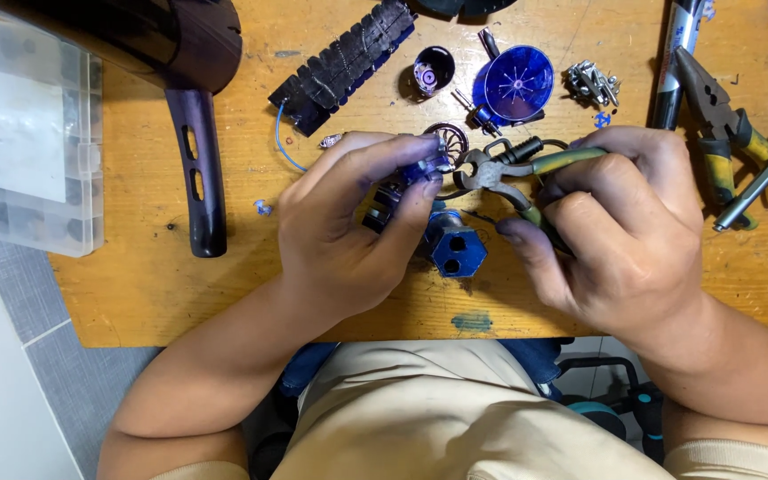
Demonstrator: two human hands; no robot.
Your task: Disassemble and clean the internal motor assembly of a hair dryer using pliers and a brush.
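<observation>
- The small blue motor part (pixel 427 169) sits above the middle of the wooden bench (pixel 144 284), pinched in the fingertips of the left hand (pixel 348 231), whose grip is clamped on it
- The right hand (pixel 628 227) has its grip closed round the green-handled pliers (pixel 500 169), whose nose meets the part
- A blue hexagonal housing (pixel 455 251) lies just below, between both hands
- A blue fan cup (pixel 517 82) and a dark finned strip (pixel 344 64) lie farther up
- A dark hair dryer body (pixel 197 133) and a clear plastic box (pixel 24 133) rest at the left
</observation>
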